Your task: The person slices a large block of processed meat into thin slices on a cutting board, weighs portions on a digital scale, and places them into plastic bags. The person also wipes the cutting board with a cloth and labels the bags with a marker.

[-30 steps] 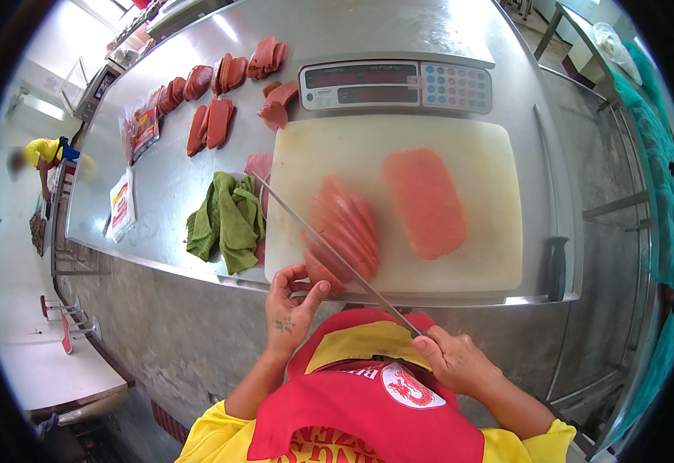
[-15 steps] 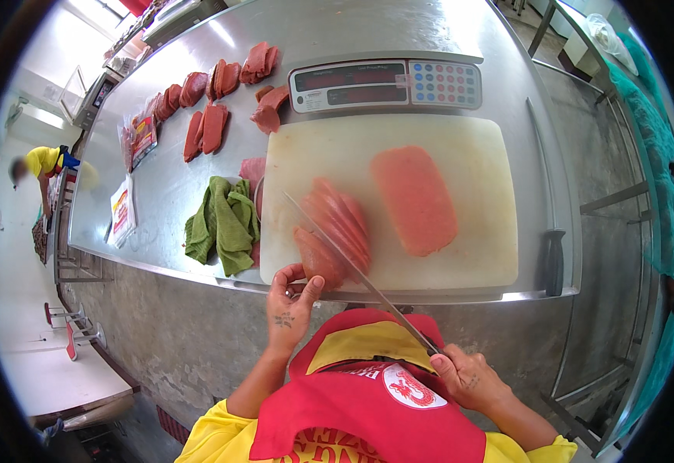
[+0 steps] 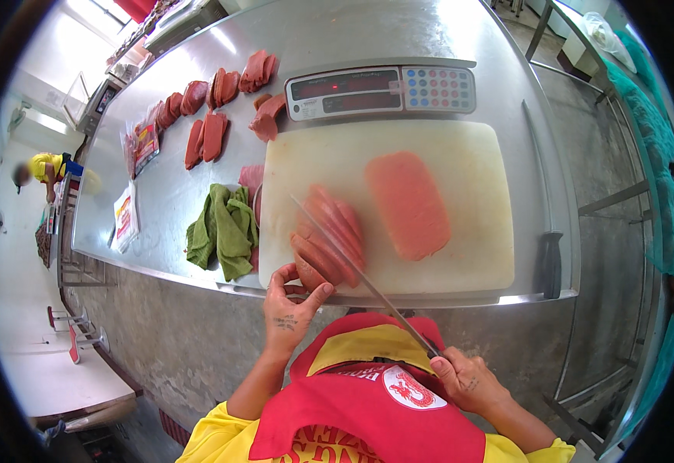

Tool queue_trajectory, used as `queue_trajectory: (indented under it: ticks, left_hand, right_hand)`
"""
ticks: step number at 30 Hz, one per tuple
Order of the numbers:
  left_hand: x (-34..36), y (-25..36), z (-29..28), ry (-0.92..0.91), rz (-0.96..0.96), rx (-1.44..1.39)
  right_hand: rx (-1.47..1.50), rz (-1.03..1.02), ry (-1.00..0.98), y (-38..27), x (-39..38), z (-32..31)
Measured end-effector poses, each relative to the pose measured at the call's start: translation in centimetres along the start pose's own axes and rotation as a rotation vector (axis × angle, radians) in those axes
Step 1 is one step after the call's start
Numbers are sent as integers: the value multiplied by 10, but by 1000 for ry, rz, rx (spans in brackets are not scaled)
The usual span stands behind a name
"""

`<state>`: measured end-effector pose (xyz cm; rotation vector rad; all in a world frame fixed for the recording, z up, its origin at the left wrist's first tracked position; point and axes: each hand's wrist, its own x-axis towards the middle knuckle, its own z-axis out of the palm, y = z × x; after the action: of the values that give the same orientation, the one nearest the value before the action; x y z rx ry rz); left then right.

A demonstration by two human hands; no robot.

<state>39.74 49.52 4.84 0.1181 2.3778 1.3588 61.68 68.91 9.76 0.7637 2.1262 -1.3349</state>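
Right hand (image 3: 468, 378) wraps round knife (image 3: 362, 275), which slants over meat slices (image 3: 311, 258). Left hand (image 3: 292, 307) half curled at near end; can't tell if it grips. Meat slices on board (image 3: 476, 208).

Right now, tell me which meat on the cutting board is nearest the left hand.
The sliced pile, by the left hand and crossed by the knife; the single slab lies farther right.

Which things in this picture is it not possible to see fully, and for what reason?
All in the head view:
Knife: most of its handle, covered by the right hand.
Sliced meat: a strip, behind the knife.
Pink piece: partly hidden by the green cloth.
Red thing, upper left: cut off by the top edge.
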Motion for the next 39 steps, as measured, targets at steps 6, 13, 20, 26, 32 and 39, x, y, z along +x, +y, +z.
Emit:
queue_trajectory:
  ticks: [6, 13, 20, 26, 32, 39]
  left_hand:
    - [4, -18, 0, 84, 126, 75]
    - [-3, -4, 0, 106, 196, 264]
    - [4, -14, 7, 120, 279, 222]
    - [6, -7, 0, 200, 177, 234]
    - [24, -18, -30, -12, -212, -425]
    - [124, 11, -87, 111, 182, -290]
  right_hand:
    - [72, -56, 230, 14, -9, 2]
    - [58, 49, 801, 91, -36, 10]
    - [-24, -72, 943, 116, -7, -5]
    - [3, -176, 872, 82, 24, -36]
    - [-159, -253, 1128, 76, 23, -46]
    - [11, -604, 1003, 1, 36, -16]
